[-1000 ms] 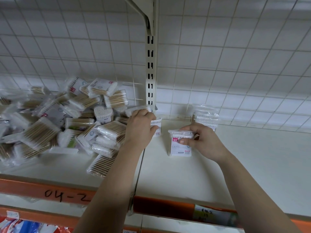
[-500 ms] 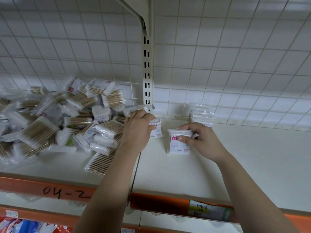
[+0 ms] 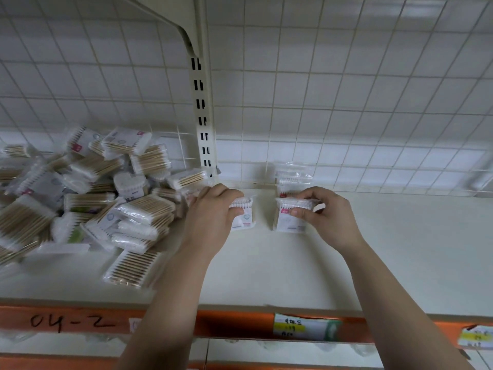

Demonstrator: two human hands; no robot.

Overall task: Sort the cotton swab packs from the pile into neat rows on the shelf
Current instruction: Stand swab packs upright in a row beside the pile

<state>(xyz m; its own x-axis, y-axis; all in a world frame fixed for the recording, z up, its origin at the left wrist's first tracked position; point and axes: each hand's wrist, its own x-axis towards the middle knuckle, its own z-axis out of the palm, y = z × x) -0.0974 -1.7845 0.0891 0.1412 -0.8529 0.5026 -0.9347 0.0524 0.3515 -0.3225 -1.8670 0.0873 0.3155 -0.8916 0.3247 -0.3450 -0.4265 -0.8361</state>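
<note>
Both hands hold packs upright on the white shelf (image 3: 320, 263). Left hand (image 3: 213, 217) curls over the top of a cotton swab pack (image 3: 244, 213) just right of the pile (image 3: 88, 204) — fingers wrapped on its upper edge. Right hand (image 3: 326, 217) pinches a second pack (image 3: 289, 216) by its top, thumb in front. Just behind that one a third pack (image 3: 292, 180) stands against the wire grid back (image 3: 346, 102). An orange rail (image 3: 234, 324) fronts the shelf — marked "04-2".
</note>
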